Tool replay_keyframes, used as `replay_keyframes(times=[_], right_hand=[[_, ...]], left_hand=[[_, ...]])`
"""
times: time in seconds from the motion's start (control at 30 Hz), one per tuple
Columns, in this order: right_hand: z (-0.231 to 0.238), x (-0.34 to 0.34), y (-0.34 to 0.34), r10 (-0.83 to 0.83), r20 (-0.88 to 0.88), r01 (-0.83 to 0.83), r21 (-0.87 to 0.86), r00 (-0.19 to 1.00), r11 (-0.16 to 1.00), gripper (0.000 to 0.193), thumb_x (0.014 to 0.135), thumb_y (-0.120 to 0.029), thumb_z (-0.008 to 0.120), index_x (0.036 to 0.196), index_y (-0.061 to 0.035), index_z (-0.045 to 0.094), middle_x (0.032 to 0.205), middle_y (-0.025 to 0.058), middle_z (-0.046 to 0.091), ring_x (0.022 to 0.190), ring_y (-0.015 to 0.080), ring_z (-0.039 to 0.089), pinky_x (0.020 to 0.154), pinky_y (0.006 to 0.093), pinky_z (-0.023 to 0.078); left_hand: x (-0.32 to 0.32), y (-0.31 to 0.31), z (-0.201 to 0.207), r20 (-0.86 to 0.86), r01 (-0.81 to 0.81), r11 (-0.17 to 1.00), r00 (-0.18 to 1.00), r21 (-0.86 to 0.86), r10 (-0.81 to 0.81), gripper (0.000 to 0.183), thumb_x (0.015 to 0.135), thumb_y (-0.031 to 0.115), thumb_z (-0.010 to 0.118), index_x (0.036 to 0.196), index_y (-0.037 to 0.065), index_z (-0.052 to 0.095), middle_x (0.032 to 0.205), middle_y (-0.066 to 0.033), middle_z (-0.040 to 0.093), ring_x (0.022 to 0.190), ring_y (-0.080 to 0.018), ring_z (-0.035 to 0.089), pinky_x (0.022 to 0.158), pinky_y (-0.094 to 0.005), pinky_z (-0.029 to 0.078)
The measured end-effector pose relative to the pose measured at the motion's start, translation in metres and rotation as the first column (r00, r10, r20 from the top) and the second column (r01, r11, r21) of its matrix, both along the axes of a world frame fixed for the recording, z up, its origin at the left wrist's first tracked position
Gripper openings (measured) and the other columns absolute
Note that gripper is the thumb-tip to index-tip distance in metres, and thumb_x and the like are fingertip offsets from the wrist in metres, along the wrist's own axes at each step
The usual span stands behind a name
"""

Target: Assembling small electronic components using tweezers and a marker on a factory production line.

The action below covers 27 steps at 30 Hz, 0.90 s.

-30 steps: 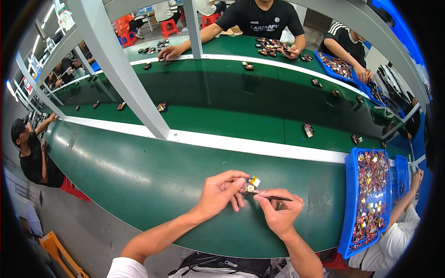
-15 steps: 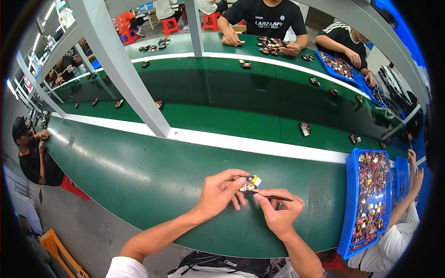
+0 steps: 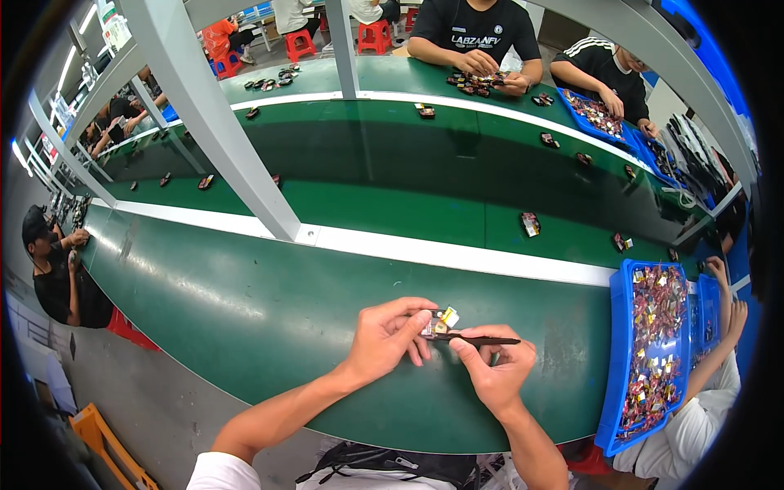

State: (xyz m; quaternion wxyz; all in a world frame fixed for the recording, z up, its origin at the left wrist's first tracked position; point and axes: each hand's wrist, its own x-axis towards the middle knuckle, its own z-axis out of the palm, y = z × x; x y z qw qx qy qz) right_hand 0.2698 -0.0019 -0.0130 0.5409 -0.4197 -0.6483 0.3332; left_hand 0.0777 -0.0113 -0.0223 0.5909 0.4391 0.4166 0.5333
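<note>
From my remote seat I read white lettering (image 3: 476,39) on a black shirt (image 3: 435,26), one o'clock. Toward five o'clock, the left hand's (image 3: 382,339) fingers pinch a small piece (image 3: 442,324); the right hand's (image 3: 496,369) close round a slim black tool (image 3: 492,340). Belt parts (image 3: 531,224) have drifted toward nine o'clock.

There are two foreground hands (image 3: 382,341) (image 3: 496,369), one black tool (image 3: 496,340) and one held part (image 3: 442,323)

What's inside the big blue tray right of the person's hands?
Many small parts, mostly reddish with some white and yellow, lie heaped in the blue tray. Whatever lies beneath the top layer is covered, as is most of the tray's bottom.
</note>
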Motion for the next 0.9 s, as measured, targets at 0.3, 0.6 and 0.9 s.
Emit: replay_keyframes(times=[0.3, 0.6, 0.9], right_hand=[[0.0018, -0.0001, 0.0001, 0.042, 0.049, -0.046, 0.075, 0.998, 0.996, 0.016, 0.075, 0.001, 0.084, 0.087, -0.0037, 0.075, 0.08, 0.006, 0.076, 0.04, 0.0022, 0.042, 0.04, 0.0211, 0.03], [0.0045, -0.0012, 0.0, 0.092, 0.139, -0.114, 0.159, 0.986, 0.981, 0.013, 0.075, 0.001, 0.082, 0.084, -0.0054, 0.074, 0.086, 0.0077, 0.078, 0.041, 0.0064, 0.05, 0.041, 0.0228, 0.035], [-0.0003, -0.0013, -0.0007, 0.041, 0.27, -0.143, 0.368, 0.962, 0.919, 0.018, 0.073, 0.004, 0.08, 0.082, -0.0105, 0.075, 0.081, 0.0025, 0.077, 0.055, 0.0108, 0.066, 0.044, 0.024, 0.033]], left_hand=[[0.0001, 0.0003, -0.0005, -0.007, 0.0, 1.0, 1.0, 0.005, 0.0, 0.026, 0.104, 0.011, 0.057, 0.121, -0.007, 0.062, 0.086, -0.0132, 0.07, 0.063, -0.0157, 0.068, 0.05, -0.0258, 0.056], [-0.0013, 0.0001, -0.0022, -0.005, -0.006, 1.0, 1.0, -0.03, 0.006, 0.026, 0.104, 0.012, 0.057, 0.119, -0.008, 0.063, 0.084, -0.0128, 0.069, 0.06, -0.0163, 0.068, 0.049, -0.026, 0.055], [-0.0032, 0.0061, -0.0051, 0.064, 0.073, 0.988, 0.996, -0.137, -0.065, 0.025, 0.101, 0.01, 0.06, 0.119, -0.008, 0.064, 0.088, -0.013, 0.069, 0.061, -0.0155, 0.068, 0.048, -0.025, 0.054]])
